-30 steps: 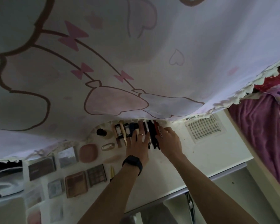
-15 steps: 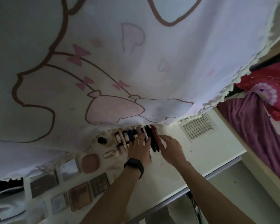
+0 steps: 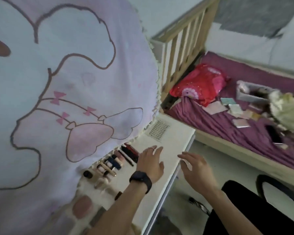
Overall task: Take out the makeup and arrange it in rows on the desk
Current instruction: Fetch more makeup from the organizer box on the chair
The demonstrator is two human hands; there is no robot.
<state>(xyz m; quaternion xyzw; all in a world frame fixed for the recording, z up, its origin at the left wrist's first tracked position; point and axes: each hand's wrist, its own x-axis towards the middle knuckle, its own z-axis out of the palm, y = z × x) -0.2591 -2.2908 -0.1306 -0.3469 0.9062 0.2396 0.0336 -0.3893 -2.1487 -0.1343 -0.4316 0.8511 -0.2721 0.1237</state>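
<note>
Neatly, the makeup lay in a row on the table, partly under a hanging curtain. Just right of it the left hand hovered, fingers spread and empty; the right hand hung open past the table's edge. More items lay scattered on the bed beyond.

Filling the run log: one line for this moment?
left hand: open, empty | right hand: open, empty | makeup row: on desk
</note>
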